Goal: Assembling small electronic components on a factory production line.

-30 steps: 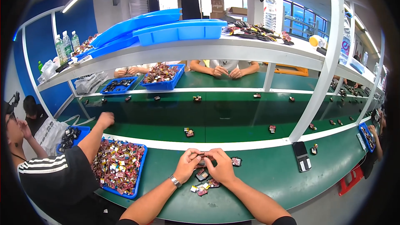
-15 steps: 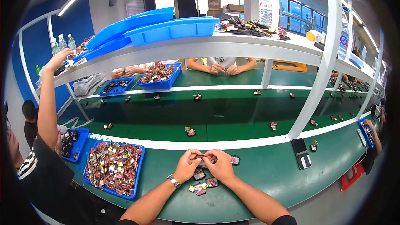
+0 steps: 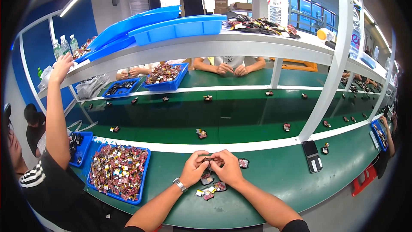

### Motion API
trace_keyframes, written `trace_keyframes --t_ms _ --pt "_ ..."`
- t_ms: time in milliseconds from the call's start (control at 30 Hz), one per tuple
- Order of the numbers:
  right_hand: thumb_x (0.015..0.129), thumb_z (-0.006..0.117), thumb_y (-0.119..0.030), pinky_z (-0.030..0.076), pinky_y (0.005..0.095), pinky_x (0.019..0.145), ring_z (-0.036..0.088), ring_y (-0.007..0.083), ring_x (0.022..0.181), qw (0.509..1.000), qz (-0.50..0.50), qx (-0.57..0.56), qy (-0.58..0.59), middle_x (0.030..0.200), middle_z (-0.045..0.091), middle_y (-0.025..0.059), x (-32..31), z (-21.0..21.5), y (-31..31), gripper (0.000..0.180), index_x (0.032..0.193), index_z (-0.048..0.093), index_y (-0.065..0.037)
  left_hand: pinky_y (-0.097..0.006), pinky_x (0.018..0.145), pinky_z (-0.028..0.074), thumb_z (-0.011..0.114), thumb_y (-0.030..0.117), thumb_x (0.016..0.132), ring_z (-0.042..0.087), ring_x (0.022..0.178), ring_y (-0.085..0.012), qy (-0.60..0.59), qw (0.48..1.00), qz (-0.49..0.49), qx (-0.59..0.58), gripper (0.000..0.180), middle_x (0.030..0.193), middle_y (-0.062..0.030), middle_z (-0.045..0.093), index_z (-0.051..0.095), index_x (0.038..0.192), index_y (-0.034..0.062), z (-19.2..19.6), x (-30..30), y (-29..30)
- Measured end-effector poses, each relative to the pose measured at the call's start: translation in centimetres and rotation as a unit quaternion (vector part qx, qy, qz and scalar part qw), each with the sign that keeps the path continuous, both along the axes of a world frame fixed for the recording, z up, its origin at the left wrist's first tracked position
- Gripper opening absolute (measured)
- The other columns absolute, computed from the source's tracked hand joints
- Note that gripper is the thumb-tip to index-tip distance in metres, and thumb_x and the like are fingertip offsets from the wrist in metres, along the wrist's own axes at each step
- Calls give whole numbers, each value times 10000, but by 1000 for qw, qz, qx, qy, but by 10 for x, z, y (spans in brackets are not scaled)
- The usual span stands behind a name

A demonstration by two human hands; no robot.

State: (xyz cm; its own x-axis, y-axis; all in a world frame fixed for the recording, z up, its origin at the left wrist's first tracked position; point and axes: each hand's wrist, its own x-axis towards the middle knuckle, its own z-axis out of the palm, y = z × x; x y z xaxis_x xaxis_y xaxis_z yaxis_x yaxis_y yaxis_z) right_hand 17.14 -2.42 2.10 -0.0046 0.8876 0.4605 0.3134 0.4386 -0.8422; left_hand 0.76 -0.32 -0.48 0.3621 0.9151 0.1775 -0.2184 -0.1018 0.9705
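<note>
My left hand (image 3: 194, 168), with a metal watch on its wrist, and my right hand (image 3: 226, 167) meet above the green bench. The fingers of both pinch a small dark part (image 3: 208, 160) between them, mostly hidden by the fingertips. Just below lie several small parts with black casings and reddish boards: one dark-rimmed piece (image 3: 207, 178), another (image 3: 220, 186) beside it, and a piece with white and yellow labels (image 3: 207, 194) nearer me. One more such part (image 3: 243, 163) rests beyond my right hand.
Left of me stands a blue tray (image 3: 148, 163) heaped with small reddish parts. A black phone-like case (image 3: 312, 157) lies on the right. Beyond a white rail (image 3: 240, 147) runs a dark green belt (image 3: 240, 118) with scattered parts. A co-worker's arm (image 3: 56, 107) reaches up to the overhead shelf (image 3: 206, 47).
My hands keep pinching the small dark part with barely any shift. On the left, the co-worker's raised hand has drawn back slightly at the shelf. The whole view has moved a little.
</note>
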Motion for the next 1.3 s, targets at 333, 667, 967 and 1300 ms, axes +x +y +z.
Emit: trace_keyframes --t_ms 333,667,967,1300 --pt "753 778 -188 531 354 739 688 270 786 942 -292 -122 -114 808 705 141 105 -13 133 282 929 666 1 -286 679 526 581 -36 824 650 779 -163 184 916 285 212 88 868 -88 681 646 870 0 3 -32 31" --pt "744 777 -301 495 451 857 614 383 960 965 -156 -22 -208 987 632 218 -5 -20 116 501 1097 577 -7 -321 556 501 648 -47 741 615 622 -226 -106 877 -1 469 104 754 -123 643 597 685 24 214 -20 -135" --pt "716 800 -208 479 453 873 577 372 999 938 -222 -96 -248 1029 589 213 -25 -34 134 527 1108 518 3 -343 521 466 585 37 829 564 584 -220 -223 886 -202 352 152 715 -111 596 523 691 44 229 -12 -154" --pt "745 775 -142 494 347 823 569 263 1011 991 -27 51 -121 1073 622 86 20 12 21 465 1155 574 -52 -286 501 397 575 82 882 494 599 -181 -281 926 -146 204 179 795 -82 544 432 775 89 183 -9 -116"
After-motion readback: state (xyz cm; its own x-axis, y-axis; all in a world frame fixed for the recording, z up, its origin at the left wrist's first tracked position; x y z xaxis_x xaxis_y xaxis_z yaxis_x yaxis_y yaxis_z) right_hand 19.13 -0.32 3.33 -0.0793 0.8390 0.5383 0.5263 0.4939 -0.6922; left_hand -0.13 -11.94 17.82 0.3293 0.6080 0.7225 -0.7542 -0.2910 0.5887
